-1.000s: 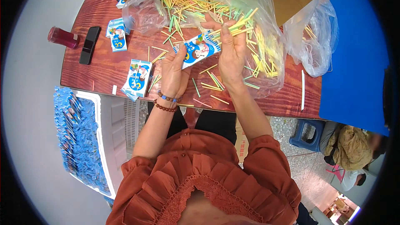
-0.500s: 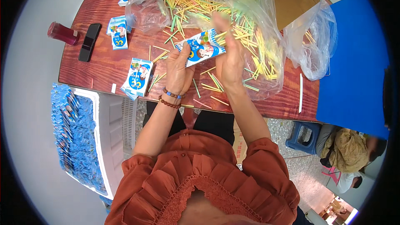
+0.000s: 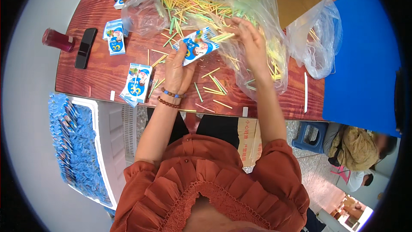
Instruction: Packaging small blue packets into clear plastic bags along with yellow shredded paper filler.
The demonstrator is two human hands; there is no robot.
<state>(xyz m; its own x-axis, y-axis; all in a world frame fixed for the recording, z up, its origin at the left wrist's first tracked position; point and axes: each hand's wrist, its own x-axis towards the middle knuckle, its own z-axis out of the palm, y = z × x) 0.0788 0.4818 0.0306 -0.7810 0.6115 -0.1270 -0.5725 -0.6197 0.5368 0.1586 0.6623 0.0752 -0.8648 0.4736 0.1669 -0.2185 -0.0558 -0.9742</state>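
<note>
Packet (image 3: 198, 49) was pinched in your left grip (image 3: 177, 71); sticks (image 3: 223, 37) jutted toward your right grip (image 3: 252, 42), whose hold I couldn't tell.

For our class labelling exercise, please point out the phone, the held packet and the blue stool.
Phone (image 3: 86, 48): head view, middle of its dark screen.
Held packet (image 3: 198, 47): head view, its printed front.
Blue stool (image 3: 310, 147): head view, blue surface below its opening.

The packet (image 3: 198, 48) hides most of the fingers of the left hand (image 3: 174, 69) and the inner ends of the sticks (image 3: 222, 38) at its mouth; whether the right hand (image 3: 252, 41) touches those sticks cannot be told. Beyond the right hand, the upper edge cuts off the clear bag (image 3: 143, 13) and the cardboard box (image 3: 296, 1)
</note>
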